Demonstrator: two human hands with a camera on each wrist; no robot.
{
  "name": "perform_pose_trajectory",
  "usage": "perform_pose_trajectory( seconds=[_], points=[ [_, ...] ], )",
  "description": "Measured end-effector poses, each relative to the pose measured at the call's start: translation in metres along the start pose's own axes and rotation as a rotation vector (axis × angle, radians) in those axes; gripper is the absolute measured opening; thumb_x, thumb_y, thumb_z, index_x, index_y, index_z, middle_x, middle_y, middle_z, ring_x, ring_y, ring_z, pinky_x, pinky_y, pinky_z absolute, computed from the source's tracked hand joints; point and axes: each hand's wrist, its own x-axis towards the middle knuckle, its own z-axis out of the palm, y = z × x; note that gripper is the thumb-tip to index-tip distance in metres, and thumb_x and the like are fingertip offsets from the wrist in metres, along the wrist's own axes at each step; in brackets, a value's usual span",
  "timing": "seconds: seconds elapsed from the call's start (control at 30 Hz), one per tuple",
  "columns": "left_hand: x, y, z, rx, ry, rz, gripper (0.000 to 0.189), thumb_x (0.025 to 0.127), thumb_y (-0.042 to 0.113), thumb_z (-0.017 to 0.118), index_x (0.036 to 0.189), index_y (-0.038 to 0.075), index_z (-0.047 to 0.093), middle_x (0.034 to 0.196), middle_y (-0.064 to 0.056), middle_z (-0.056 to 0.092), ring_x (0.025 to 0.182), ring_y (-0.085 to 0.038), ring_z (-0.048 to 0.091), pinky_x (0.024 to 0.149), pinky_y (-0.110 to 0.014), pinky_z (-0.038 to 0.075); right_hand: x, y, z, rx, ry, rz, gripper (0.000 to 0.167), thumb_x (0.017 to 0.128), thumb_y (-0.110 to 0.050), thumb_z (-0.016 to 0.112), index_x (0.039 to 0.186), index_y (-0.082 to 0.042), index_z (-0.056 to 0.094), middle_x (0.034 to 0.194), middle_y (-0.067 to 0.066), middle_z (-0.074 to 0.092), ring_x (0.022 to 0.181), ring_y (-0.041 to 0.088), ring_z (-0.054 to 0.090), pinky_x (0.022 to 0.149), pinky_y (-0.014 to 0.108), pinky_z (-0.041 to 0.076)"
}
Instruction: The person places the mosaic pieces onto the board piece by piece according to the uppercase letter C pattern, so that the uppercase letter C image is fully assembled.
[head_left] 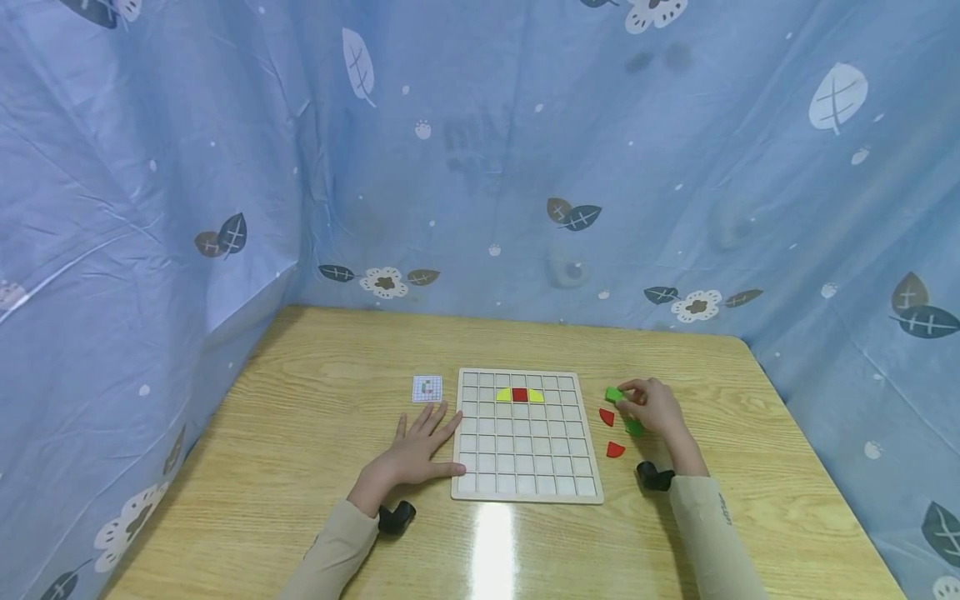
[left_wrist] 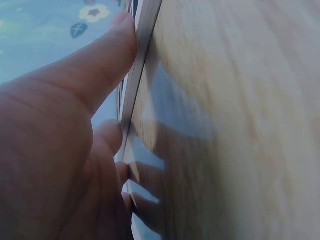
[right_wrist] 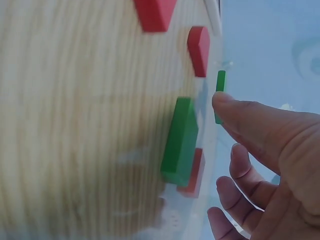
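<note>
A pale wooden grid board (head_left: 524, 492) lies on the table. In its upper rows a red square tile (head_left: 520, 395) sits between two yellow quarter-round tiles, the left one (head_left: 505, 395) and the right one (head_left: 536, 396). My left hand (head_left: 416, 454) is spread flat, thumb and fingertips at the board's left edge. Right of the board, my right hand (head_left: 660, 410) pinches a green tile (right_wrist: 220, 81) between thumb and fingers. Below that hand lie another green tile (right_wrist: 179, 142) and red tiles, among them one quarter-round (head_left: 615, 450) and one nearer the board (head_left: 607, 417). A red tile (right_wrist: 198, 172) is partly hidden behind the lower green one.
A small printed pattern card (head_left: 427, 388) lies beyond my left hand, left of the board. Black wrist-worn devices are on both wrists, the left (head_left: 396, 518) and the right (head_left: 655, 476). A blue leaf-print curtain (head_left: 480, 167) surrounds the wooden table (head_left: 337, 350).
</note>
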Motion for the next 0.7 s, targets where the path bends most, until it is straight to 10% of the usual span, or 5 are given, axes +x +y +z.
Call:
perform_pose_trajectory(
  seconds=[0.7],
  points=[
    [0.001,0.0,0.001,-0.034,0.009,0.015,0.084,0.084,0.057,0.056,0.149,0.019,0.02,0.156,-0.012,0.006,0.142,-0.035,-0.002,0.107,-0.062,-0.01,-0.007,-0.034,0.011,0.076,0.048,-0.041,0.028,0.083,-0.017,0.07,0.108,-0.004,0.067,0.087,0.013,0.052,0.07,0.022,0.045,0.057,0.03,0.036]
  ],
)
